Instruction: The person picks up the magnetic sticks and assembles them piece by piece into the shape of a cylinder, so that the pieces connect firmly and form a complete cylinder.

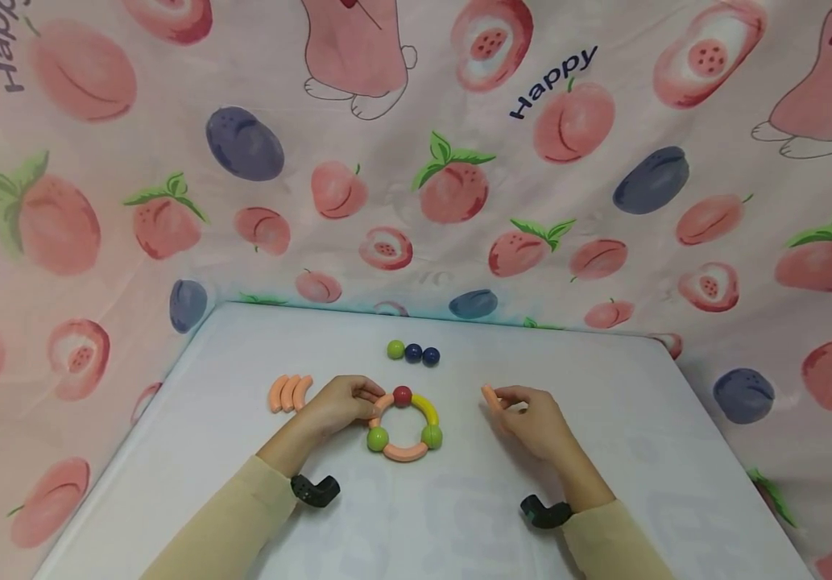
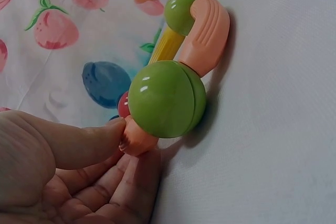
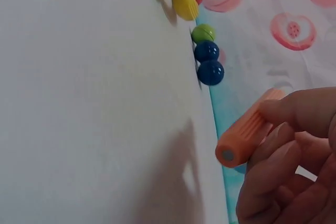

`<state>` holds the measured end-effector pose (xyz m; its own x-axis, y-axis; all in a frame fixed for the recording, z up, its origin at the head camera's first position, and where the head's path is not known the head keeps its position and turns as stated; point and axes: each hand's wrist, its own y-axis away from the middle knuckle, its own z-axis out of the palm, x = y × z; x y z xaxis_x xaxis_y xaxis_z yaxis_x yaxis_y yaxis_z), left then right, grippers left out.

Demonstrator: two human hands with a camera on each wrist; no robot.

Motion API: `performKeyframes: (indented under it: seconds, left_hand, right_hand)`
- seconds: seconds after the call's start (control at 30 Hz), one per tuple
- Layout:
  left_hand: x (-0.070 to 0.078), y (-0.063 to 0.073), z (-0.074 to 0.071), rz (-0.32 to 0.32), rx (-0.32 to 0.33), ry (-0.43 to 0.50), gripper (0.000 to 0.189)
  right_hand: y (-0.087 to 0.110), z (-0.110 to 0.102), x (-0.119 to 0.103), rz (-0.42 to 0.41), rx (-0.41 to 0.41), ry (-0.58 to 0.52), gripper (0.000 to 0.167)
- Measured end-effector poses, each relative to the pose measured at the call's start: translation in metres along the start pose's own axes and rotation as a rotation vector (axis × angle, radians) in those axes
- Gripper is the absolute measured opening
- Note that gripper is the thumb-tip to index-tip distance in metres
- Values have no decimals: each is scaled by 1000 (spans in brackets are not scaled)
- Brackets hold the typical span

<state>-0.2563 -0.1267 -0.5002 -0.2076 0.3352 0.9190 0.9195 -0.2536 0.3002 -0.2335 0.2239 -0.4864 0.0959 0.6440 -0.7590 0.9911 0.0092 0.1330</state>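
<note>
On the white table lies a ring [image 1: 404, 453] made of curved rods joined by balls. Its joints are a red ball [image 1: 403, 395] at the far side and two green balls [image 2: 163, 98] nearer me; one rod is yellow [image 1: 426, 408], the others orange. My left hand [image 1: 343, 401] pinches the ring's left orange rod [image 2: 137, 139] between thumb and fingers. Off to the ring's right, my right hand [image 1: 534, 420] holds a separate orange curved rod [image 3: 247, 132] above the table. A grey round spot shows on that rod's end in the right wrist view.
Beyond the ring sit a loose green ball [image 1: 395, 350] and two dark blue balls [image 1: 422, 354] in a row. Several orange curved rods [image 1: 289, 393] lie side by side left of my left hand. Fruit-printed cloth [image 1: 416, 161] rises behind the table.
</note>
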Motion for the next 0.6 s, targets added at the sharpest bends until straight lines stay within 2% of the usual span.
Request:
performKeyframes:
  seconds: [0.23,0.6]
  left_hand:
    - [-1,0,1,-3,-2,14,29]
    - [-1,1,0,1,3,2,28]
  right_hand:
    - [-10,25,-11,-40,-34,-199,37]
    - [-19,60,-42,-146,-46,-362,27]
